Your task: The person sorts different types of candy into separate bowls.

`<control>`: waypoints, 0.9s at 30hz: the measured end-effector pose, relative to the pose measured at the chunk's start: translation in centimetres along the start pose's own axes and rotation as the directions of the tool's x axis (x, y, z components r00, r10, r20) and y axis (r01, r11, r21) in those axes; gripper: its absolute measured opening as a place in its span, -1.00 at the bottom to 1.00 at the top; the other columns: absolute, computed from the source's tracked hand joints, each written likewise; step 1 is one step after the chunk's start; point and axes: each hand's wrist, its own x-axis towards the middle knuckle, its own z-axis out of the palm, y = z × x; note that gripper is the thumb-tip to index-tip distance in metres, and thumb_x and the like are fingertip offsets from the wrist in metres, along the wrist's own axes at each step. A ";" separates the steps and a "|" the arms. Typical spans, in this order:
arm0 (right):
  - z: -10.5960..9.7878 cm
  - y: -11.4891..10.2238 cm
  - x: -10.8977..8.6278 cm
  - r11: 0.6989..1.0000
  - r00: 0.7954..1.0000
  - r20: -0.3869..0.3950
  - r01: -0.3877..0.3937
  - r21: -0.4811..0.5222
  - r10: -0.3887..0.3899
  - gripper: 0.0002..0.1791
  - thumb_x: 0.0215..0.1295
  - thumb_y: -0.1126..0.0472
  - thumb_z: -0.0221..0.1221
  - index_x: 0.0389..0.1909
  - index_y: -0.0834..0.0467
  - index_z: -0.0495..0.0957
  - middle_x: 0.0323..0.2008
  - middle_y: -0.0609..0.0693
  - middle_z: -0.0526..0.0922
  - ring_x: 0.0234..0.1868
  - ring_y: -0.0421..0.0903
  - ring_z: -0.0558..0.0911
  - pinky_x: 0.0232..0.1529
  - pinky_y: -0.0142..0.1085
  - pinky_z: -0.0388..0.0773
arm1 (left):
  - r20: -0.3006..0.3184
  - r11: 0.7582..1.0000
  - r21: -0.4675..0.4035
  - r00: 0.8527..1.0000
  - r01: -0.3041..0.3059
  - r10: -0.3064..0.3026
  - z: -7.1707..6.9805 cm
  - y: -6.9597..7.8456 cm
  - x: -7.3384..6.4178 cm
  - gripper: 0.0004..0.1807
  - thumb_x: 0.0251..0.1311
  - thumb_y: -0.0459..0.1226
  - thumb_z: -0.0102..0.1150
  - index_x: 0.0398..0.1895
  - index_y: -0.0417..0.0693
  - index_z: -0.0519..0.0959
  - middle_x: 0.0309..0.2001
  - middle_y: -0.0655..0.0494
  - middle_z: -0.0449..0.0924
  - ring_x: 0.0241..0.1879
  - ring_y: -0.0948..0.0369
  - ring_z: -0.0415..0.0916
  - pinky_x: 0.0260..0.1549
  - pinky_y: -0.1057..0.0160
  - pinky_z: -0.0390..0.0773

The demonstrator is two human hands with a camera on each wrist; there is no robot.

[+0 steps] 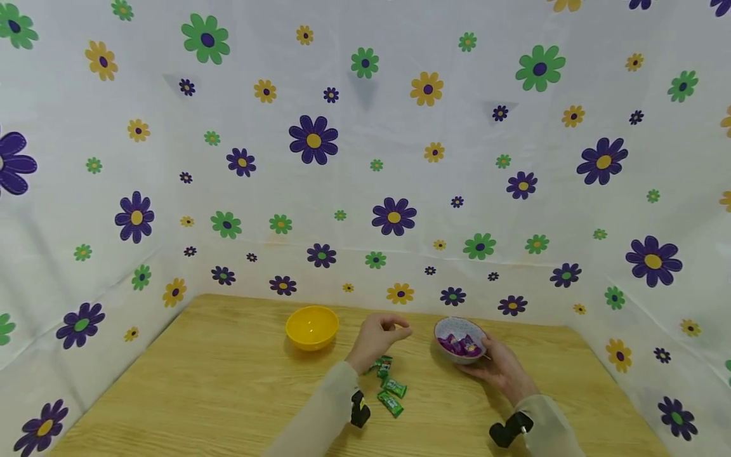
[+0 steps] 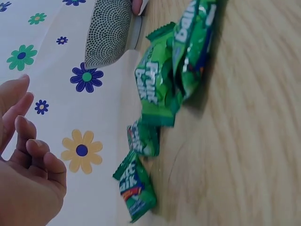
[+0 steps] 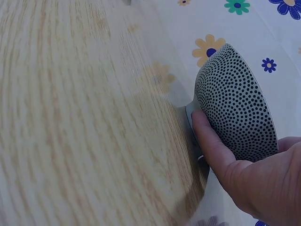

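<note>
Left grip point(image 1: 374, 341): loosely curled, empty.
Green oblong wrapped sweets point(image 1: 394, 387): just nearside of left grip, the nearer one; long axes differ.
Right grip point(image 1: 504, 369): grasping round white black-dotted bowl point(image 3: 235, 103) containing purple wrapped sweets point(image 1: 470, 346).
Glossy yellow round bowl point(image 1: 312, 329): left of left grip.

Yellow bowl point(image 1: 311, 343) glossy, plastic-looking; green wrappers point(image 2: 153, 84) shiny; dotted bowl point(image 3: 235, 103) smooth; tabletop point(image 1: 228, 381) wood-grained.

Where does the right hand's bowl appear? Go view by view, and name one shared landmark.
Head: the bowl is right of centre, lower half, held by the right hand.
Left wrist: top edge, left of centre, partly cut off.
Right wrist: right of centre, its dotted outside showing.
Shared landmark: the wooden tabletop.
</note>
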 end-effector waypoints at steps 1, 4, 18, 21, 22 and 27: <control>0.0 0.0 0.0 1.000 1.000 0.001 0.000 0.001 0.000 -0.43 0.43 0.23 -0.44 0.41 0.08 -0.32 0.36 0.33 -0.24 0.31 0.28 -0.03 -0.01 0.23 0.30 | -0.002 1.000 0.006 1.000 0.000 0.000 -0.2 0.0 -0.1 -0.79 0.01 -0.08 0.27 -0.31 0.06 0.66 -0.58 0.12 0.40 -0.57 0.22 0.26 -0.62 0.34 0.27; -0.1 -0.1 0.0 1.000 1.000 0.007 -0.001 0.003 0.001 -0.43 0.43 0.22 -0.45 0.41 0.07 -0.34 0.36 0.33 -0.25 0.31 0.28 -0.04 0.00 0.24 0.29 | -0.004 1.000 0.015 1.000 -0.017 0.017 -1.1 0.1 -0.4 -0.81 0.04 -0.12 0.25 -0.30 0.03 0.66 -0.61 0.10 0.39 -0.61 0.22 0.25 -0.65 0.35 0.26; 0.0 0.1 -0.2 1.000 1.000 0.016 -0.001 -0.015 0.001 -0.44 0.43 0.22 -0.46 0.41 0.08 -0.33 0.35 0.35 -0.24 0.31 0.30 -0.06 -0.01 0.22 0.31 | -0.275 0.995 0.089 0.960 -0.033 0.057 -4.5 0.4 -2.6 -0.79 0.09 -0.27 0.20 -0.17 -0.01 0.57 -0.61 0.09 0.34 -0.68 0.23 0.21 -0.69 0.38 0.27; 0.0 0.1 -0.1 1.000 1.000 0.008 0.004 -0.010 -0.004 -0.44 0.43 0.22 -0.45 0.41 0.07 -0.32 0.35 0.34 -0.26 0.31 0.31 -0.07 -0.02 0.23 0.32 | -0.314 0.993 0.119 0.948 -0.012 0.049 -5.3 0.2 -2.9 -0.83 0.08 -0.26 0.21 -0.23 -0.03 0.58 -0.60 0.09 0.36 -0.66 0.22 0.23 -0.69 0.37 0.27; 0.0 0.1 0.0 1.000 1.000 0.007 0.005 -0.010 -0.005 -0.44 0.43 0.21 -0.45 0.41 0.07 -0.32 0.35 0.34 -0.27 0.31 0.31 -0.07 -0.02 0.23 0.32 | -0.329 0.991 0.131 0.943 0.000 0.044 -5.5 0.1 -3.0 -0.84 0.08 -0.26 0.21 -0.25 -0.03 0.58 -0.59 0.11 0.37 -0.64 0.23 0.24 -0.68 0.38 0.28; -0.1 0.2 0.2 1.000 1.000 0.015 0.008 -0.014 -0.008 -0.44 0.43 0.21 -0.45 0.41 0.07 -0.32 0.36 0.33 -0.28 0.31 0.30 -0.07 -0.01 0.23 0.31 | -0.387 0.987 0.153 0.922 0.052 0.011 -7.1 -0.5 -3.7 -0.86 0.09 -0.28 0.20 -0.26 -0.01 0.57 -0.53 0.11 0.42 -0.61 0.21 0.29 -0.68 0.39 0.33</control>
